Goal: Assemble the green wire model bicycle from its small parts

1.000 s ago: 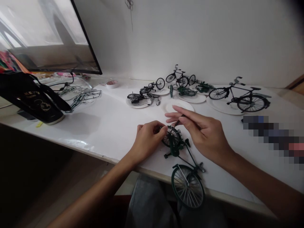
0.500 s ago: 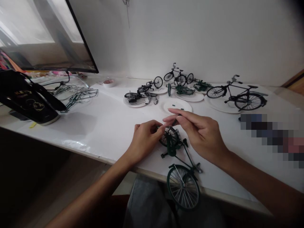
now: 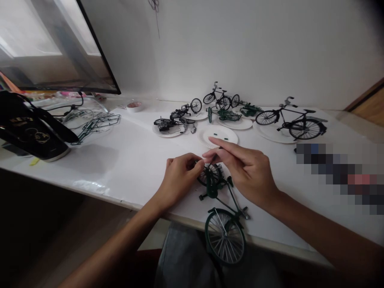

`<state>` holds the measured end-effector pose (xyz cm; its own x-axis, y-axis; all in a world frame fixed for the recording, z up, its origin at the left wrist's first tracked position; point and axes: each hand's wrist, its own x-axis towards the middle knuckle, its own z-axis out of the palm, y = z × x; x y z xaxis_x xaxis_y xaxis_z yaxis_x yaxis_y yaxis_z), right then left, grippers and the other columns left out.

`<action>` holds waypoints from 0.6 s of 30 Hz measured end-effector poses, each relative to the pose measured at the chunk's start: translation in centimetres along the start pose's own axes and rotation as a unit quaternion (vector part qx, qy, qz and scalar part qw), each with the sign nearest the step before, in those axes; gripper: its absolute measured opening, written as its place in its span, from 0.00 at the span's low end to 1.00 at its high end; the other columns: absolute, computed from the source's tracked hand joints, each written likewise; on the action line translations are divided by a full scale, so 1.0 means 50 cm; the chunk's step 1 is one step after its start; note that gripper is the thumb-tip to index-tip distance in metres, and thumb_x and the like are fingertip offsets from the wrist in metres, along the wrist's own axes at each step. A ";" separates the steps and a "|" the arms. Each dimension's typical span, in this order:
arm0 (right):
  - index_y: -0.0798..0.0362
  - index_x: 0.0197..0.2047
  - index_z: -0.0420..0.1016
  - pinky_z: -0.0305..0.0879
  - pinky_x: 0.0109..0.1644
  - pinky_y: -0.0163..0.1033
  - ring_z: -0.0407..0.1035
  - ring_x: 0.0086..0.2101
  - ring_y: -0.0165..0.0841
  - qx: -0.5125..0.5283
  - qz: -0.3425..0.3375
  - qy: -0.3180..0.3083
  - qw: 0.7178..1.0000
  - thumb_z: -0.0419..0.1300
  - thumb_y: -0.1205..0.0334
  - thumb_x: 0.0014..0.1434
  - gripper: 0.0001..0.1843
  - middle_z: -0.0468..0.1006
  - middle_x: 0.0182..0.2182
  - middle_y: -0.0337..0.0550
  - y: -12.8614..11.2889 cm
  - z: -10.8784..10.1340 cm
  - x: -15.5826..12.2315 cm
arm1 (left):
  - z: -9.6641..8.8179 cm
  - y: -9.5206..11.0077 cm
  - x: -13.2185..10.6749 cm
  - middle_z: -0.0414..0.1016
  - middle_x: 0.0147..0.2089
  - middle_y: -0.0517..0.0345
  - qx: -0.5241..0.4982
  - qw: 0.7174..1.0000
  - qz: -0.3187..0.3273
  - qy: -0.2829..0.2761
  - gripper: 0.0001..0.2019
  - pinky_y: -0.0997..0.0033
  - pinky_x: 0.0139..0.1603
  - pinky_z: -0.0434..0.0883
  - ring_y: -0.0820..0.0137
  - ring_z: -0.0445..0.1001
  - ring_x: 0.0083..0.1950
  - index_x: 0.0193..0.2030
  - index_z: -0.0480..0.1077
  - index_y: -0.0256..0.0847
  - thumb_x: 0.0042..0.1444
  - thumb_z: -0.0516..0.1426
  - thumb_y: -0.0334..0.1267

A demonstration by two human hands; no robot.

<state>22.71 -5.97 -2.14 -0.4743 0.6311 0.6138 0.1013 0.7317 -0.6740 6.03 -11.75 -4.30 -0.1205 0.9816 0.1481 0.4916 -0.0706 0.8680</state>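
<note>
Hands met over a green model bicycle (image 3: 222,200) lying near the front edge of the white table (image 3: 120,160), between the person and an almost bare paper plate (image 3: 220,135). The left hand (image 3: 180,176) had thumb and forefinger pinched on the top of the far wheel (image 3: 210,173). The right hand (image 3: 249,172) had its fingertips pressed together on a thin dark piece (image 3: 217,153), too small to name, just above that wheel. I took this for fine fitting work at the far wheel. A further move there would call for a steadied frame and a light, exact touch. The bicycle's long axis ran away from the person, leaning slightly left. Its near wheel (image 3: 225,237) overhung the table edge and, judging by the handlebar beside it, was the front.
</note>
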 end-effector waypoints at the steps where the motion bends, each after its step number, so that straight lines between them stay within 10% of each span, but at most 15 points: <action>1: 0.47 0.57 0.76 0.78 0.48 0.38 0.79 0.41 0.32 0.003 0.002 -0.012 1.000 0.56 0.65 0.67 0.17 0.84 0.43 0.39 -0.001 -0.002 0.001 | 0.001 -0.001 0.000 0.81 0.40 0.50 0.000 1.000 -0.004 0.003 0.15 0.69 0.42 0.71 0.67 0.76 0.40 0.43 0.77 0.37 0.65 0.53 0.45; 10: 0.49 0.38 0.83 0.79 0.40 0.37 0.80 0.33 0.33 0.023 0.061 0.050 0.997 0.67 0.61 0.58 0.04 0.84 0.33 0.37 0.007 0.002 0.006 | 0.002 0.000 -0.001 0.81 0.41 0.50 0.003 1.000 -0.004 0.002 0.16 0.70 0.42 0.71 0.66 0.76 0.42 0.44 0.77 0.37 0.66 0.52 0.45; 18: 0.49 0.52 0.79 0.77 0.48 0.36 0.79 0.39 0.29 0.027 0.019 0.014 0.999 0.58 0.65 0.66 0.13 0.84 0.42 0.38 0.004 0.005 0.002 | 0.001 0.002 -0.002 0.81 0.41 0.49 -0.004 1.000 -0.002 0.000 0.17 0.69 0.43 0.71 0.65 0.76 0.42 0.44 0.76 0.37 0.67 0.52 0.46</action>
<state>22.45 -5.86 -2.32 -0.4458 0.6660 0.5981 0.0708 0.6923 -0.7181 6.15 -11.83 -4.26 -0.1229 0.9817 0.1452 0.4843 -0.0683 0.8722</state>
